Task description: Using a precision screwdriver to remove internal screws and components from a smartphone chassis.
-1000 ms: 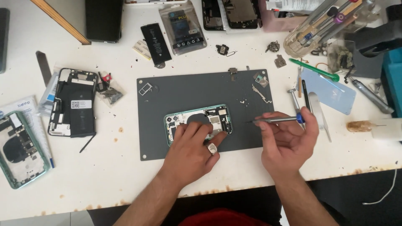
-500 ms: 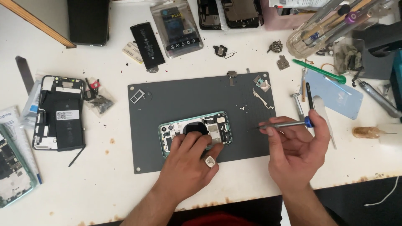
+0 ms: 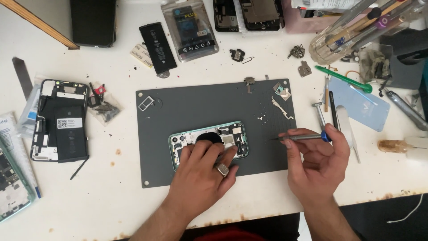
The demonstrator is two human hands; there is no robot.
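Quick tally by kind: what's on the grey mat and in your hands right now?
Opened phone body, under the left hand: 1
Screwdriver, in the right hand: 1
Small rectangular frame: 1
Loose metal brackets and parts along the top and right of the mat: 3, as far as visible
Total: 6

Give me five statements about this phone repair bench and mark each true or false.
1. The left hand rests on the opened phone. True.
2. The right hand holds a green pry tool. False: it holds a screwdriver.
3. The opened phone lies on the grey mat. True.
4. The loose black battery lies on the mat. False: it lies on the white table.
5. The left hand wears a ring. True.
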